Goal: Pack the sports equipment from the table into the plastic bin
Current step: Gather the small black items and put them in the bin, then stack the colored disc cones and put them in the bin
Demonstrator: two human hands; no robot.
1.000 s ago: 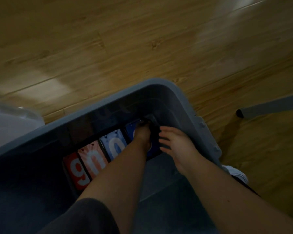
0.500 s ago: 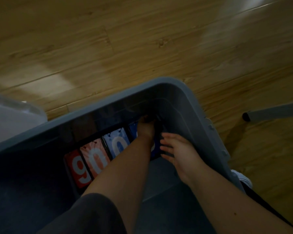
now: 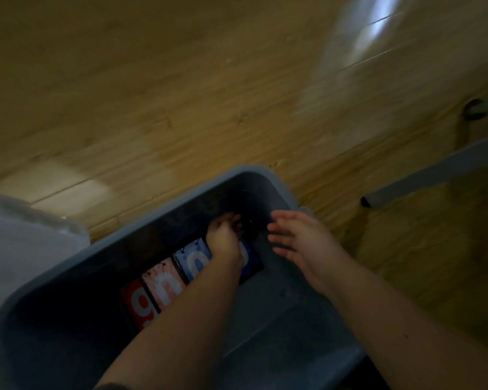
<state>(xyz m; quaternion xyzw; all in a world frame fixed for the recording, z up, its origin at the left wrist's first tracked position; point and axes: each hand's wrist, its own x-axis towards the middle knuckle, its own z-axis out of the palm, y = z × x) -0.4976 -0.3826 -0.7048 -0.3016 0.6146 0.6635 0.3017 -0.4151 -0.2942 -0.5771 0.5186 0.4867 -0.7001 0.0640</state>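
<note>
Fingers of my left hand (image 3: 226,240) curl down at the dark far end of a flip scoreboard with red and blue number cards (image 3: 166,285); it is too dim and blurred to tell whether they grip it. At its 3 o'clock my right hand (image 3: 302,240) hovers open, fingers spread. The scoreboard lies inside the grey plastic bin (image 3: 164,206). Wooden plank floor (image 3: 181,94) spreads beyond at 12 o'clock.

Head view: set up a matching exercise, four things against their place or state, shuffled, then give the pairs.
1 left hand
2 right hand
3 scoreboard
4 grey bar

A fingers straight, holding nothing
B outside the plastic bin, over the floor
C fingers curled, deep in the bin's far corner
D inside the bin, digits showing

Pairs: 1-C, 2-A, 3-D, 4-B
</note>
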